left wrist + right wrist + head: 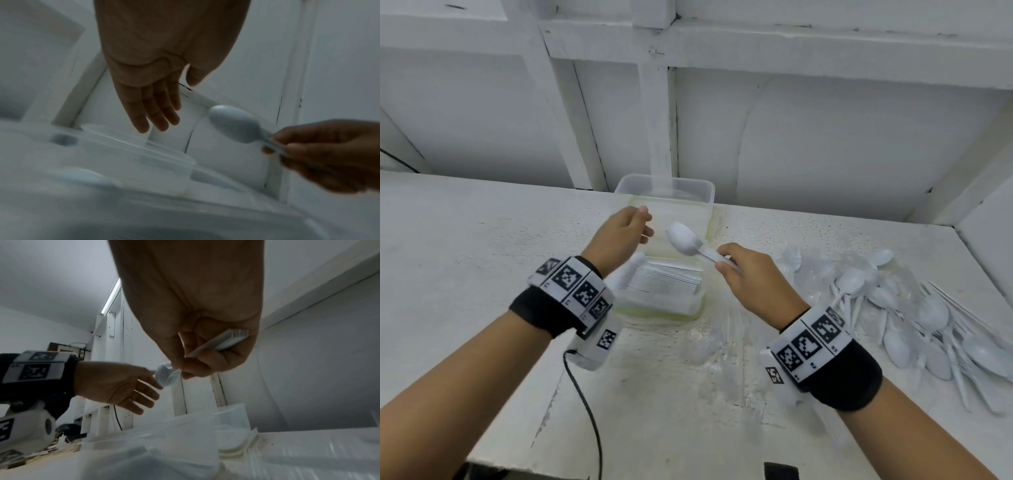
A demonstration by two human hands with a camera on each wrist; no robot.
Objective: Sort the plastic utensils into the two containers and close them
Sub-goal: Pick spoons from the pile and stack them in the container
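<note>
Head view is showing the right hand (748,274) pinching a small bundle of white plastic utensils by their handles: a spoon (683,238) with a fork (700,244) lying against it, both heads pointing toward the left hand (619,236). From the right wrist view, the handles are running through curled fingers (195,366) and out past the palm. The left hand is hovering just beside the spoon bowl, fingers (156,112) straight and relaxed, holding nothing and not touching the utensils as far as can be told.

Below and between both hands, two clear containers are sitting on the white counter (482,240): the far container (688,192) is lying beyond the fingertips, and the near container (667,291), with white utensil handles packed inside, is sitting under the left wrist. Neither is wearing a lid.

Off to the outer side of the right hand, a loose pile of utensils (914,308) is spreading over the counter. A black cable (585,404) is trailing beneath the left forearm.
</note>
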